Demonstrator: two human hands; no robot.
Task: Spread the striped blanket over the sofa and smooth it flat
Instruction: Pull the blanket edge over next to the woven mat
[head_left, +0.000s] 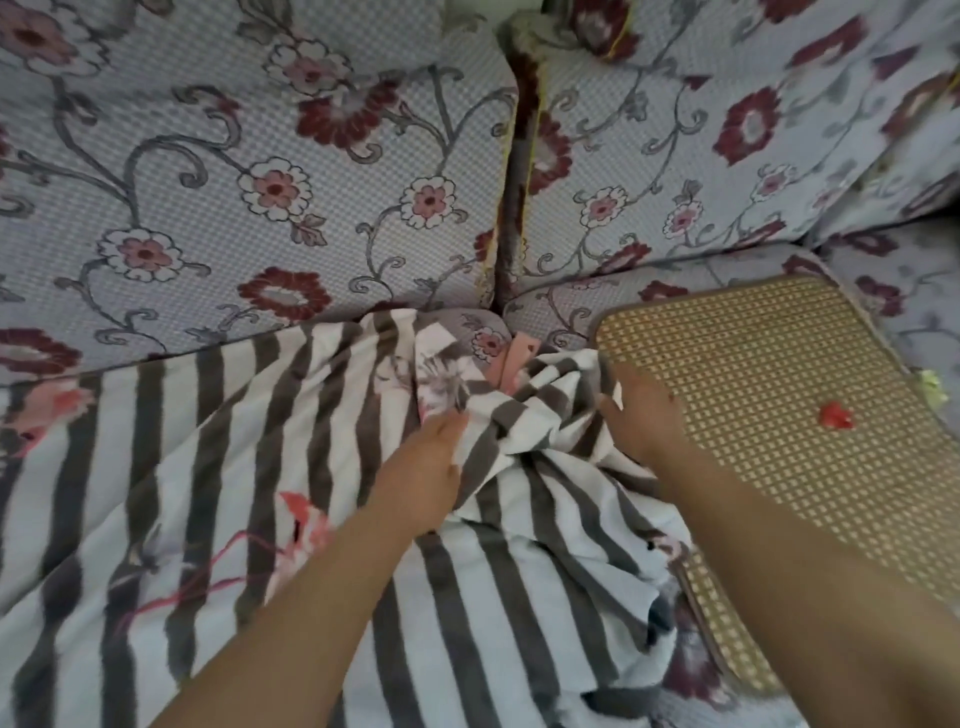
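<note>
Striped blanket (218, 467) covers left sofa (249, 156) seat; right edge bunched, unspread. Left hand (426, 467) fingers flat on folds; right hand (639, 410) fingers curled into bunch.

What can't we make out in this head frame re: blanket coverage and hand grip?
- Striped blanket: left and bottom edges cut off by the frame in the head view.
- Left hand: fingertips buried in bunched folds; grip unclear.
- Right hand: fingers blurred at the blanket's edge beside the woven mat.
- Small red object: too small to identify.
</note>
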